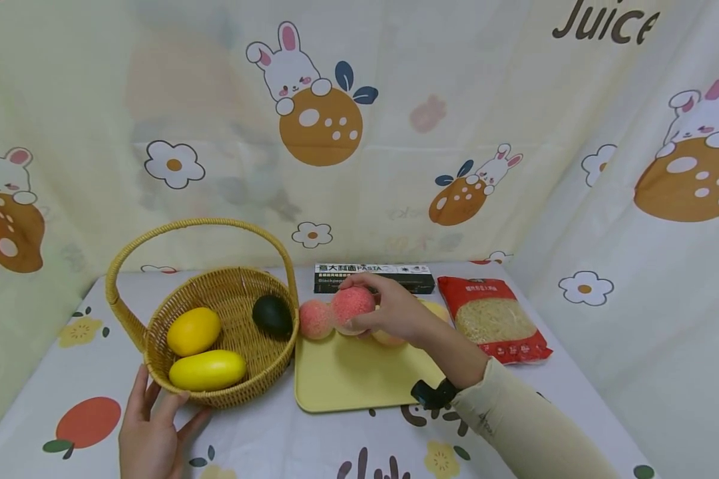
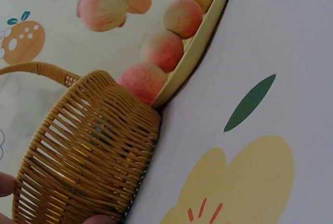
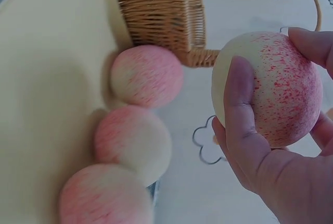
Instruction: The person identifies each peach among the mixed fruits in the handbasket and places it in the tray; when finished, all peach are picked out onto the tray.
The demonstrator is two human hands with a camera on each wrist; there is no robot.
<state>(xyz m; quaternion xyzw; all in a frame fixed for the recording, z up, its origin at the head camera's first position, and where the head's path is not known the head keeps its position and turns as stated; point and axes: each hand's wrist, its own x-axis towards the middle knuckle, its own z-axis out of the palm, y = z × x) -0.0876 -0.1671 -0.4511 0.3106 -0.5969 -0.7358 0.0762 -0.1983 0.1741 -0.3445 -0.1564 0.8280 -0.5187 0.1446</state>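
My right hand [image 1: 389, 309] grips a pink-and-cream peach [image 1: 352, 310] between thumb and fingers, raised over the back of the yellow tray [image 1: 359, 379]. In the right wrist view the held peach [image 3: 270, 88] is clear of the others. Several more peaches stand in a row along the tray, one peach [image 1: 315, 320] right beside the wicker basket [image 1: 224, 398]. My left hand [image 1: 152, 432] rests with spread fingers against the basket's near left side. Inside the basket lie a yellow lemon [image 1: 194, 331], a long yellow fruit [image 1: 208, 370] and a dark green avocado [image 1: 272, 316].
Behind the tray stands a black-and-white pasta box [image 1: 407, 279], partly hidden by my right hand. A red bag of pasta [image 1: 494, 319] lies to the right of the tray. The basket's tall handle [image 1: 206, 223] arches over its opening. A printed curtain [image 1: 216, 100] hangs behind the table.
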